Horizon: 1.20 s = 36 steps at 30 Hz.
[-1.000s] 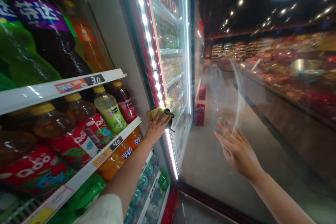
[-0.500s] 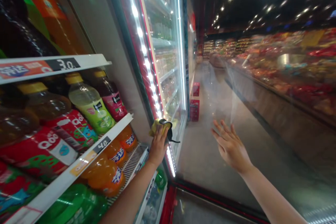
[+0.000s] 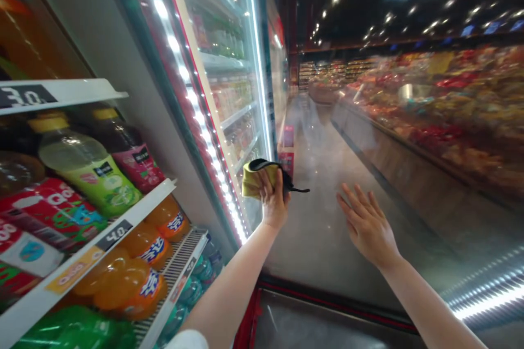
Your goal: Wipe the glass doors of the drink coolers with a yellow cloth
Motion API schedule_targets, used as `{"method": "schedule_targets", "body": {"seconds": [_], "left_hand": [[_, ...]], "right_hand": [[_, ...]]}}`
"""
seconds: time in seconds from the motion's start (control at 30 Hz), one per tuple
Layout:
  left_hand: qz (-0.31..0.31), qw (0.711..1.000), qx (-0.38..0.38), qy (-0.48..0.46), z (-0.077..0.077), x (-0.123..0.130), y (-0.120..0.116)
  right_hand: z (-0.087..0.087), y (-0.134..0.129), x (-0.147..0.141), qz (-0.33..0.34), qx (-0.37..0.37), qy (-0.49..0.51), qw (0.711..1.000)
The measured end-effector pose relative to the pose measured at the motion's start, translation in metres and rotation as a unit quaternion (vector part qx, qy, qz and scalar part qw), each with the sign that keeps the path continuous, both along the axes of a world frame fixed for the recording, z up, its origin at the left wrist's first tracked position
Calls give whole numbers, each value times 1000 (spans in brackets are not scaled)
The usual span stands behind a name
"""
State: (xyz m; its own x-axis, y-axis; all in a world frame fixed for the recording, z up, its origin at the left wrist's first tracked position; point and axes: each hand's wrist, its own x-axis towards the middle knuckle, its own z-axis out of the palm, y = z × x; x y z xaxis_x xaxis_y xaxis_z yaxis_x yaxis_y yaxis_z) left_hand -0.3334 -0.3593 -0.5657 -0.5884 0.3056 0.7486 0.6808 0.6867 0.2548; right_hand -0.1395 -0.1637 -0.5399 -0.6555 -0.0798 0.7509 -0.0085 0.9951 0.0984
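Note:
My left hand is closed on a yellow-and-black cloth, with a thin dark strap hanging out to its right. It holds the cloth up at the glass door, near the lit strip along the cooler's edge. Whether the cloth presses on the glass I cannot tell. To the right, my right hand is open, its fingers spread, with the palm towards the same glass. Nothing is in it.
On the left, cooler shelves hold rows of drinks, among them a green-labelled bottle and orange soda bottles. A bright light strip runs down the frame. Beyond the glass are an aisle and a long produce stand.
My left hand has moved the cloth right, away from the light strip and over the glass. My right hand stays spread at the glass. The view has turned a little to the right.

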Motion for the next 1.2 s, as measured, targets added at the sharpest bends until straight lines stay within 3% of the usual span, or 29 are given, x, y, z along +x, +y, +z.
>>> {"method": "schedule_targets", "body": {"seconds": [0.1, 0.2, 0.33, 0.4, 0.47, 0.57, 0.7, 0.77, 0.83, 0.97, 1.07, 1.2], "left_hand": [[-79, 982, -151, 87, 1, 3, 4], [-136, 946, -246, 161, -11, -4, -26], [-70, 952, -259, 149, -10, -16, -60], [-25, 964, -222, 141, 0, -16, -50], [10, 975, -181, 132, 7, -10, -25], [-7, 976, -180, 122, 1, 0, 2], [-122, 944, -272, 141, -24, -1, -22], [-100, 950, -269, 124, -25, -3, -37], [-52, 966, -232, 98, -14, -1, -32], [-8, 984, -153, 93, 18, 24, 29], [-66, 972, -190, 119, 22, 39, 55], [-180, 937, -273, 125, 10, 33, 31]], "right_hand": [[-3, 6, 4, -9, 7, -7, 1000], [-6, 11, 9, -11, 14, -19, 1000], [-7, 24, 22, -24, 12, -23, 999], [-6, 30, 27, -42, 5, -13, 999], [-6, 33, 30, -57, -4, -3, 998], [-12, 33, 33, -68, -8, -10, 998], [-21, 36, 41, -78, -1, -42, 996], [-23, 42, 47, -85, 1, -51, 995], [-23, 48, 52, -90, 0, -53, 994], [-24, 52, 54, -92, -6, -49, 994], [-28, 55, 55, -90, 2, -54, 994], [-30, 74, 70, -85, 24, -86, 992]]}}
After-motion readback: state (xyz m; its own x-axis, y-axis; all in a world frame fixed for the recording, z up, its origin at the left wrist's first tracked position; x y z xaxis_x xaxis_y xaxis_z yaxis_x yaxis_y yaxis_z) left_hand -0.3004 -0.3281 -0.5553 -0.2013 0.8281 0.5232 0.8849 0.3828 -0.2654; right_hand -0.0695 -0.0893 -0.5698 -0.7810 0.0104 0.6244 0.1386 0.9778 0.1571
